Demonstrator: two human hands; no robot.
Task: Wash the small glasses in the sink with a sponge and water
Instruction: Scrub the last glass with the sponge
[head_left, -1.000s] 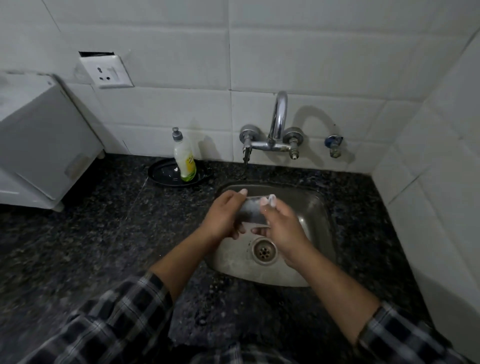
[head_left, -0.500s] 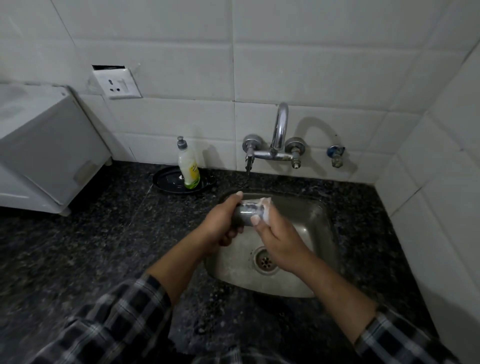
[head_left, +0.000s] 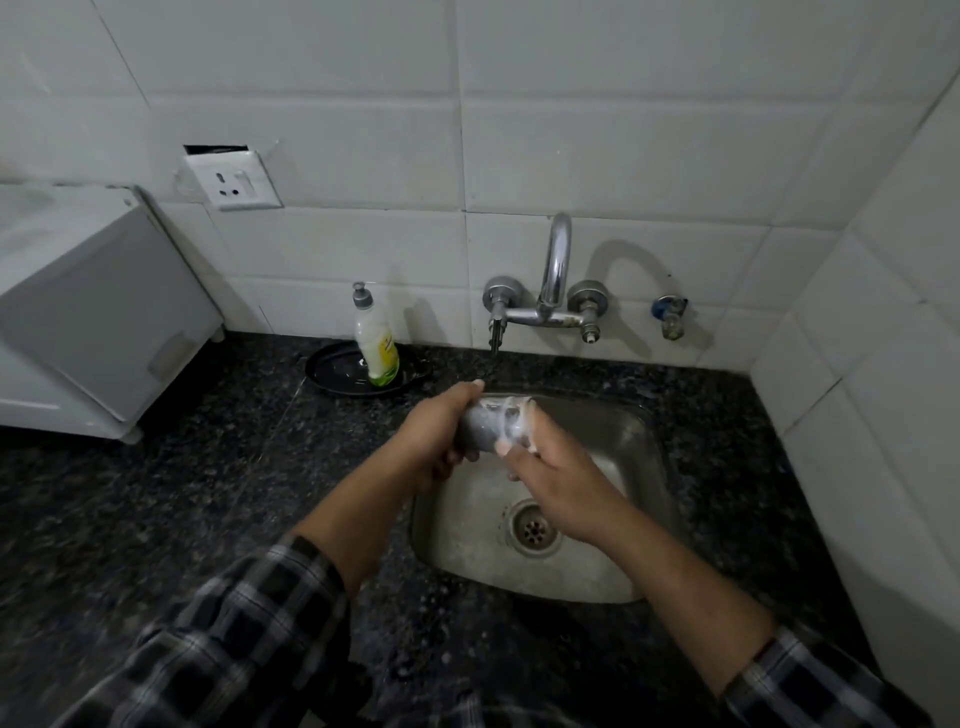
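A small clear glass (head_left: 485, 427) lies on its side above the far left of the steel sink (head_left: 641, 499). My left hand (head_left: 434, 436) grips its base end. My right hand (head_left: 558, 475) closes around its rim end, where there is white foam (head_left: 514, 415); whether a sponge sits under the fingers is hidden. No water runs from the tap (head_left: 553, 280).
A dish soap bottle (head_left: 375, 345) stands on a black dish (head_left: 335, 371) left of the tap on the dark granite counter (head_left: 182, 493). A white appliance (head_left: 88, 312) fills the far left. Tiled walls close in behind and on the right. The drain (head_left: 532, 530) lies below my right hand.
Both hands lifted the glass a little toward the sink's far left edge. My right hand slid along to the glass's rim end. The view tilted slightly down.
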